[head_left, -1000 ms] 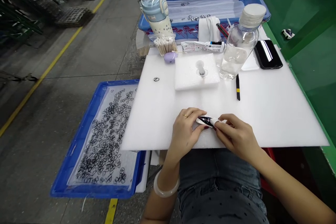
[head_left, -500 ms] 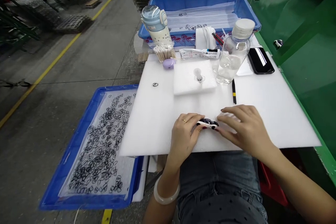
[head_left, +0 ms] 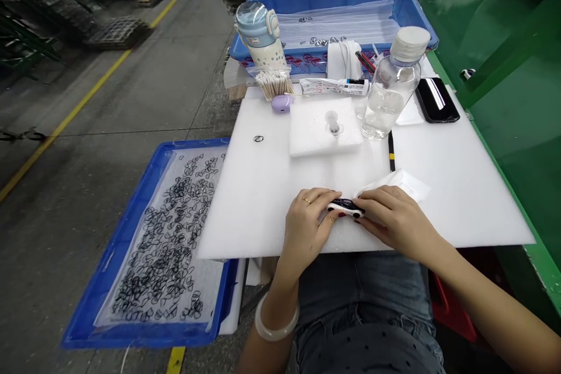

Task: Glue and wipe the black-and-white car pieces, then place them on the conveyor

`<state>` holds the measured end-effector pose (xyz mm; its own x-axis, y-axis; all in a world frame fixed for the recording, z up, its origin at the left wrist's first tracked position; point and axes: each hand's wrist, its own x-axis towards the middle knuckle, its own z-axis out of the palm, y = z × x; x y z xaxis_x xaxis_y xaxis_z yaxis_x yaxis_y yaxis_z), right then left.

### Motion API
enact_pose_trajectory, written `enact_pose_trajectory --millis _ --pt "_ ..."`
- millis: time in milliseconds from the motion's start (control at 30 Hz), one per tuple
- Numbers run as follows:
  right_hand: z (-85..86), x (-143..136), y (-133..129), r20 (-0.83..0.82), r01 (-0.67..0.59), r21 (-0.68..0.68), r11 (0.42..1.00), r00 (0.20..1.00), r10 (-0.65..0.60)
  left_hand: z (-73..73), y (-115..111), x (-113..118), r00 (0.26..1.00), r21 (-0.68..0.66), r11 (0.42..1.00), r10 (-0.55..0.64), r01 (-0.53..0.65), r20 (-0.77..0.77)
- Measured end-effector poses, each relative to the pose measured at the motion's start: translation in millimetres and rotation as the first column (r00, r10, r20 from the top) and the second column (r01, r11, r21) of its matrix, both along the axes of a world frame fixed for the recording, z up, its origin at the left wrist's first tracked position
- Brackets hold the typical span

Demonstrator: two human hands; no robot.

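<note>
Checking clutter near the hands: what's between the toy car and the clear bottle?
Head view: a black pen lies between the toy car and the bottle; a white cloth sits beside the right hand.

A white foam surface (head_left: pixel 460 198) carries a smaller foam pad (head_left: pixel 313 134), a clear plastic bottle (head_left: pixel 390 93), a black phone (head_left: pixel 437 100), a black-and-yellow pen (head_left: pixel 391 152), a tube (head_left: pixel 335 87), a lilac case (head_left: pixel 281 103) and cotton swabs (head_left: pixel 274 83). Near its front edge lie a small black-and-white toy car (head_left: pixel 345 206) and a white cloth (head_left: pixel 405 182); one small black ring (head_left: pixel 258 139) lies alone at left.
</note>
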<state>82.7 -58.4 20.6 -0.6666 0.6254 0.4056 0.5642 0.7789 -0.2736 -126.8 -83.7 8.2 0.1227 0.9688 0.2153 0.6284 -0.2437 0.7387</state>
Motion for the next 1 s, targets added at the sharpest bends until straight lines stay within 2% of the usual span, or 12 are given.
enact_pose_trajectory --millis 100,167,267,367,433,533,600,667,733,833,933,1000 --pt "5.1 17 9 -0.001 -0.042 -0.172 0.984 0.999 0.043 -1.1 -1 -2 1.0 -0.006 1.0 -0.013 0.013 0.004" --pt "16.2 28 21 -0.035 -0.017 -0.166 0.986 0.999 0.011 -1.7 -2 -4 1.0 -0.002 1.0 -0.018 0.018 0.0" --pt "39.3 34 40 -0.115 0.206 0.025 0.978 0.973 -0.202 -1.8 -4 -4 1.0 0.002 1.0 -0.024 0.024 -0.001" --pt "50.5 21 44 -0.22 0.405 0.205 0.891 0.906 -0.361 -0.6 -4 -5 0.999 -0.007 1.0 -0.017 0.018 0.039" --pt "43.7 4 34 -0.222 0.315 0.177 0.932 0.936 -0.274 0.2 -4 -6 0.995 -0.001 1.0 0.003 -0.003 0.099" --pt "20.3 -25 13 -0.054 0.03 -0.056 0.998 0.998 -0.033 0.7 -5 -8 0.983 0.014 0.999 0.041 -0.044 0.178" --pt "7.6 -38 5 0.017 -0.025 -0.17 0.985 0.999 0.028 0.5 -5 -9 0.982 0.013 0.998 0.052 -0.055 0.18" --pt "3.9 -35 7 -0.026 -0.006 -0.21 0.978 1.0 0.001 -0.7 -5 -11 0.987 0.009 0.998 0.059 -0.061 0.149" --pt "6.8 -9 15 -0.137 0.061 -0.228 0.972 0.986 -0.094 -3.5 -5 -11 0.991 0.001 0.997 0.077 -0.077 0.113" --pt "5.7 81 23 -0.24 0.356 -0.163 0.92 0.89 -0.388 -12.1 -6 -10 0.994 -0.016 0.996 0.089 -0.088 0.067" --pt "-12.9 206 7 -0.154 0.706 -0.009 0.708 0.699 -0.699 -25.9 -6 -8 0.994 0.026 0.995 0.097 -0.098 0.053" --pt "-25.3 277 -13 -0.09 0.822 0.029 0.569 0.57 -0.817 -36.0 -4 -7 0.995 0.092 0.991 0.092 -0.096 0.049"
